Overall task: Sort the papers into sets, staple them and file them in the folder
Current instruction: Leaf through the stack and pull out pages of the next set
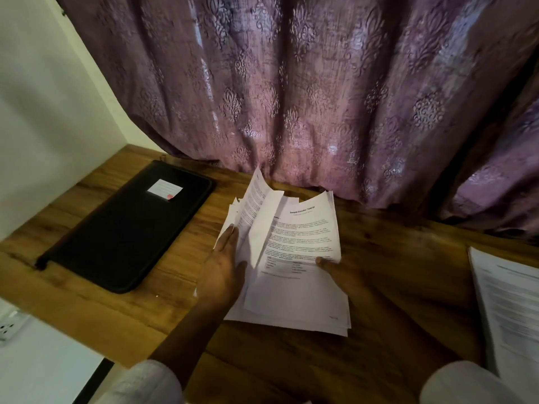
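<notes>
Nearest the camera, two pale sleeves (151,383) lead up to the hands, which meet on a loose stack of papers (294,293) at the middle of the table (393,287). The left hand (223,268) lies flat along the stack's nine o'clock edge, thumb up, parting a few upper sheets (259,217) so that they stand and curl toward twelve o'clock. The right hand (338,271) pinches the page under them at its three o'clock edge, thumb on top and fingers hidden below, so both hands are closed on paper. The stack's long axis runs from six to twelve o'clock, leaning slightly toward one, and the printed heading sits at the far end, so the text reads upright to the person. At four o'clock a second pile of printed pages (507,310) lies apart near the table's edge, its long axis nearly parallel. At ten o'clock the black folder (128,225) lies shut with a white label on its cover, its long axis slanting from seven toward one o'clock. A purple curtain (291,83) hangs behind. The step in hand looks like sorting: leafing through to find where one set ends. The next move likely calls for lifting a matching group free without dragging its neighbours and squaring its edges. No stapler shows in view.
</notes>
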